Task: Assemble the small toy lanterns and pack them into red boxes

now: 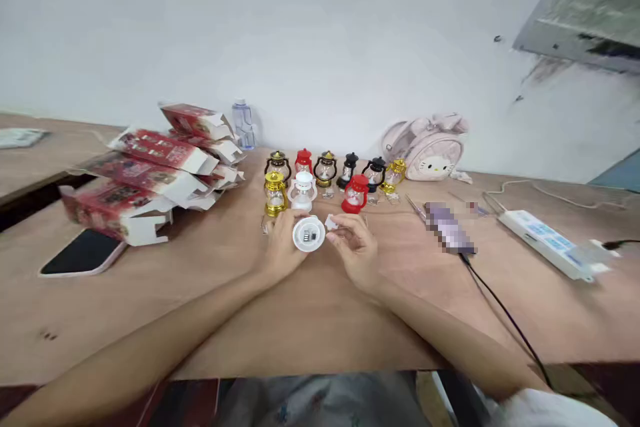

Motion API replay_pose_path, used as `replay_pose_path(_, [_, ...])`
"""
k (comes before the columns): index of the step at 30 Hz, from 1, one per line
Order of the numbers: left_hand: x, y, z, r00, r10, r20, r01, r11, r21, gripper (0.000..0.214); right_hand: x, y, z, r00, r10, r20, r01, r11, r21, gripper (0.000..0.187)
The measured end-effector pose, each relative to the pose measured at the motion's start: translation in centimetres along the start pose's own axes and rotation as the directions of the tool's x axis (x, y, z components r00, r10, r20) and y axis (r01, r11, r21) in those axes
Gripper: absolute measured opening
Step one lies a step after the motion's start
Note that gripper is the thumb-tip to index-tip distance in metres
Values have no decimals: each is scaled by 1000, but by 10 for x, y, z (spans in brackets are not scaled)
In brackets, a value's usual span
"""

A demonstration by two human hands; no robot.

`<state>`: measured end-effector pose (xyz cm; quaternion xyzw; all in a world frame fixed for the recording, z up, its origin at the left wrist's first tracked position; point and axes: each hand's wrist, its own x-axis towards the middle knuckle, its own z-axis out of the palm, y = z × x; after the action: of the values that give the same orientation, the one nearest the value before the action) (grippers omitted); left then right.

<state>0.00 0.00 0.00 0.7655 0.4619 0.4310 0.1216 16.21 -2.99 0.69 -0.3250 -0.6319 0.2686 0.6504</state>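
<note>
My left hand (280, 247) grips a small white lantern (309, 233) tipped so its round base faces me, with the battery slot showing. My right hand (356, 243) sits just right of it, fingers pinched on a tiny white piece (331, 222) close to the base. Both hands rest low over the wooden table (310, 320). Behind them stand several mini lanterns: a gold one (275, 193), a white one (303, 191), a red one (355, 194), and black and gold ones further back.
A stack of red and white boxes (150, 173) lies at the left, with a phone (83, 252) in front of it. A blurred device (450, 228) with a black cable, a white power strip (547, 242), a pink bag (430, 150) and a bottle (243, 123) sit around.
</note>
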Motion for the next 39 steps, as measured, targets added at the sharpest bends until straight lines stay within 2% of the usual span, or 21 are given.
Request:
replay_pose_path(7, [-1, -1, 2, 1000, -12, 5, 12, 999, 37, 32, -1, -2, 6, 999, 28, 47, -27, 999, -19, 16])
replay_pose_path(14, [-1, 1, 2, 999, -42, -4, 42, 998, 41, 30, 12, -16, 0, 979, -11, 204, 54, 977, -209, 12])
replay_pose_path(18, [0, 1, 2, 998, -61, 1, 61, 997, 43, 29, 25, -22, -1, 956, -23, 291, 106, 957, -272, 17])
replay_pose_path(26, [0, 0, 2, 998, -62, 8, 62, 996, 58, 29, 28, -17, 5, 967, 39, 253, 19, 975, -223, 10])
replay_pose_path(39, [-1, 0, 2, 999, -48, -1, 48, 997, 52, 28, 25, -17, 9, 966, -133, 220, 195, 937, -291, 8])
